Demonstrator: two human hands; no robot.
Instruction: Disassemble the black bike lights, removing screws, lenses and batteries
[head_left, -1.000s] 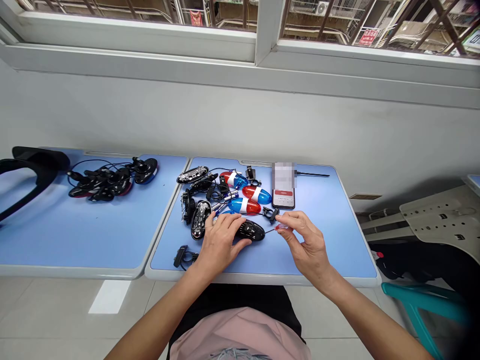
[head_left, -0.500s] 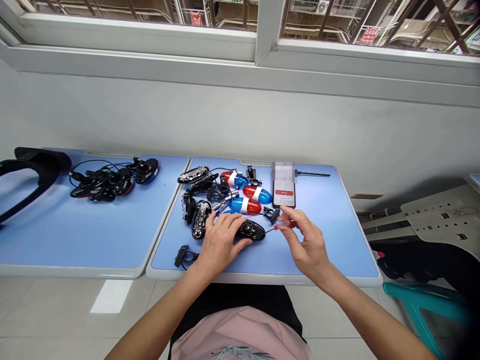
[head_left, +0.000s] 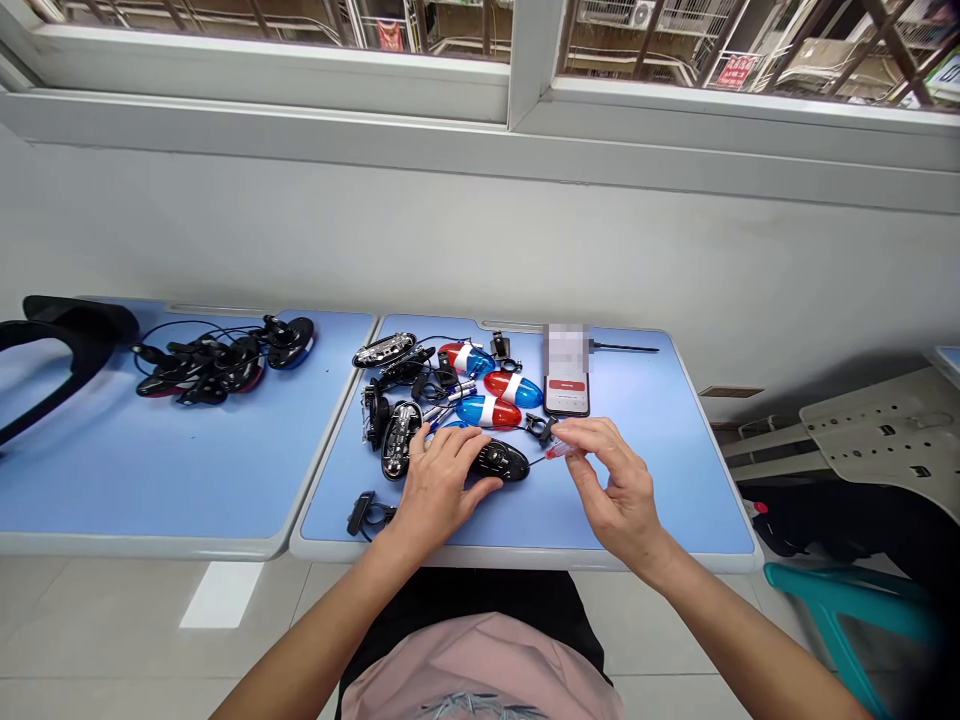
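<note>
Steadily, you hold a black casing under your left hand, a screwdriver at its right end.
Your left hand is half curled over the casing, thumb and fingers gripping it flat near the front of the blue table; your right hand is nearly closed, thumb and fingertips pinching the screwdriver's clear, red-tinged handle, though you can't tell whether its tip sits in a screw. Just beyond the casing lie red-and-blue covers, with a phone to their right.
</note>
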